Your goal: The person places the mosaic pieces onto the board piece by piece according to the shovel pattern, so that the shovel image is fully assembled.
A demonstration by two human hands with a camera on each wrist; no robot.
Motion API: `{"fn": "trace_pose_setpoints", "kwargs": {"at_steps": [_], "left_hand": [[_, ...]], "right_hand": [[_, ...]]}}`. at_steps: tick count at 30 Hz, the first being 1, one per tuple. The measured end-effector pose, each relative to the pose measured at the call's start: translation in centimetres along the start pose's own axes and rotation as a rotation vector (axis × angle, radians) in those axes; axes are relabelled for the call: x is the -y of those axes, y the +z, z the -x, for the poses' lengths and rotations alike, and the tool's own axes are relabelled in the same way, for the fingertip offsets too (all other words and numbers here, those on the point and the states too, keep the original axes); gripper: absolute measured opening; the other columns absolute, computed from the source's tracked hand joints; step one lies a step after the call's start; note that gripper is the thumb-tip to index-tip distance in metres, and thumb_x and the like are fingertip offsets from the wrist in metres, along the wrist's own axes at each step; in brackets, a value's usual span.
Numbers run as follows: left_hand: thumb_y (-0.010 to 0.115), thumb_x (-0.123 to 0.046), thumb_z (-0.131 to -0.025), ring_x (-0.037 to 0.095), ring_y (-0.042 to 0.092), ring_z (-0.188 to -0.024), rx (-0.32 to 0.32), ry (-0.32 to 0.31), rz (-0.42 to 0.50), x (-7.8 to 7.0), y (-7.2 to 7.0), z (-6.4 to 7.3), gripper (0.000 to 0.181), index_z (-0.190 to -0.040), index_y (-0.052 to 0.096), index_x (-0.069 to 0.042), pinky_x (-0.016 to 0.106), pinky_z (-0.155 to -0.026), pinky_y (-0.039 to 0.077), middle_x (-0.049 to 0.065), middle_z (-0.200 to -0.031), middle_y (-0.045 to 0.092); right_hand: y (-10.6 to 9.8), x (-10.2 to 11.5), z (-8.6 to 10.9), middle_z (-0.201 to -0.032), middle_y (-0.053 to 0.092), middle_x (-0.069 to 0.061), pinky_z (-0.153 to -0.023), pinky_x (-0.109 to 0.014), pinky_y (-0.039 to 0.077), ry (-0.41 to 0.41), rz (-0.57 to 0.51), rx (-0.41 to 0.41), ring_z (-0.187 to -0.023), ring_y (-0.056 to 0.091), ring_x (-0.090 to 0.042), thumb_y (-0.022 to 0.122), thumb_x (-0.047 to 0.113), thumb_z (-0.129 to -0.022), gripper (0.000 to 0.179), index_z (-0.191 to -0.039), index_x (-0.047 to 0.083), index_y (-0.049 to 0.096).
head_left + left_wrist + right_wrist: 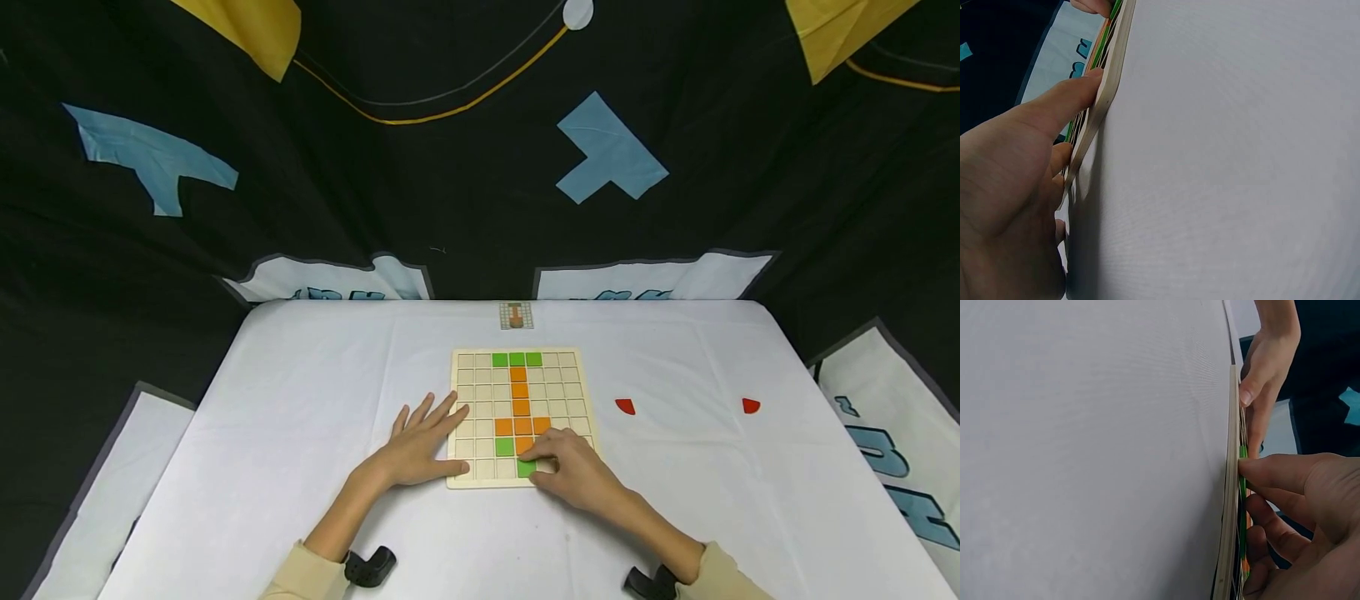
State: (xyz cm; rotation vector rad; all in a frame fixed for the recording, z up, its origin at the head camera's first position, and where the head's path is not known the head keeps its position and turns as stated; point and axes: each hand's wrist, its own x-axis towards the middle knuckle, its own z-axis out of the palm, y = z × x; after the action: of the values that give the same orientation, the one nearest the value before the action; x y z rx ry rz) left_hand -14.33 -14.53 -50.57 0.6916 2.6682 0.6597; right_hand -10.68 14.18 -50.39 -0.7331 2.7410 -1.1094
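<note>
A pale wooden grid board (480, 475) lies on the table, with orange tiles (521, 407) in a column that widens near the lower part. Three green tiles (517, 359) sit in its top row and another green tile (505, 447) lower down. My left hand (416, 446) rests on the board's left edge, fingers spread and thumb on the lower corner. With thumb and index finger, my right hand (573, 473) pinches a green square tile (527, 468) at the bottom row. The wrist views show the board nearly edge-on; the right hand covers some cells.
Two red rounded pieces (625, 406) (751, 406) lie apart to the right of the board. A small pattern card (516, 315) is at the table's far edge. White cloth covers the table (315, 358); a black patterned curtain (450, 192) hangs behind.
</note>
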Motion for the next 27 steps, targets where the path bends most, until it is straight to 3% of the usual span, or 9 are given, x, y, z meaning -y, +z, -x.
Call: {"fn": "trace_pose_setpoints", "kwargs": {"at_steps": [5, 10, 14, 20, 27], "left_hand": [[0.067, -0.056, -0.088, 0.039, 0.002, -0.15, 0.0, 0.002, 0.003, 0.0, 0.0, 0.0, 0.086, -0.157, 0.035, -0.015, 0.067, -0.112, -0.003, 0.009, -0.165, 0.016], [0.067, -0.056, -0.089, 0.039, 0.001, -0.15, 0.003, 0.0, 0.005, 0.0, 0.0, 0.0, 0.085, -0.157, 0.035, -0.016, 0.067, -0.112, -0.004, 0.009, -0.166, 0.015], [0.066, -0.056, -0.089, 0.04, 0.002, -0.15, 0.005, 0.002, -0.004, 0.1, 0.0, 0.0, 0.085, -0.157, 0.035, -0.016, 0.067, -0.112, -0.003, 0.009, -0.165, 0.016], [0.066, -0.056, -0.089, 0.04, 0.002, -0.15, 0.005, 0.001, -0.01, 0.1, 0.0, -0.1, 0.085, -0.157, 0.035, -0.016, 0.067, -0.112, -0.003, 0.01, -0.165, 0.016], [0.066, -0.056, -0.089, 0.04, 0.001, -0.15, 0.005, 0.0, -0.007, 0.0, 0.0, -0.1, 0.085, -0.157, 0.035, -0.015, 0.067, -0.112, -0.003, 0.01, -0.165, 0.015]], "right_hand": [[-0.6, -0.6, 0.4, -0.098, 0.069, 0.013, -0.084, -0.036, 0.044, 0.003, -0.003, -0.019, -0.095, 0.056, -0.012, 0.081, 0.004, -0.078, 0.025, -0.102, 0.013, 0.079], [-2.1, -1.9, 0.8, -0.101, 0.067, 0.012, -0.082, -0.032, 0.045, 0.075, -0.041, -0.072, -0.093, 0.054, -0.013, 0.081, 0.008, -0.08, 0.026, -0.104, 0.014, 0.078], [-3.8, -3.7, 1.2, -0.102, 0.068, 0.005, -0.072, -0.03, 0.047, 0.11, -0.045, -0.146, -0.085, 0.055, -0.017, 0.081, 0.004, -0.08, 0.027, -0.106, 0.009, 0.077], [-6.6, -6.6, 1.4, -0.108, 0.068, -0.009, -0.082, -0.044, 0.052, 0.173, 0.033, -0.232, -0.097, 0.063, -0.026, 0.08, 0.0, -0.081, 0.032, -0.112, 0.001, 0.073], [-8.7, -9.0, 1.5, -0.121, 0.064, -0.019, -0.087, -0.05, 0.05, 0.27, 0.074, -0.249, -0.101, 0.06, -0.033, 0.078, 0.003, -0.083, 0.039, -0.121, -0.001, 0.069]]}}
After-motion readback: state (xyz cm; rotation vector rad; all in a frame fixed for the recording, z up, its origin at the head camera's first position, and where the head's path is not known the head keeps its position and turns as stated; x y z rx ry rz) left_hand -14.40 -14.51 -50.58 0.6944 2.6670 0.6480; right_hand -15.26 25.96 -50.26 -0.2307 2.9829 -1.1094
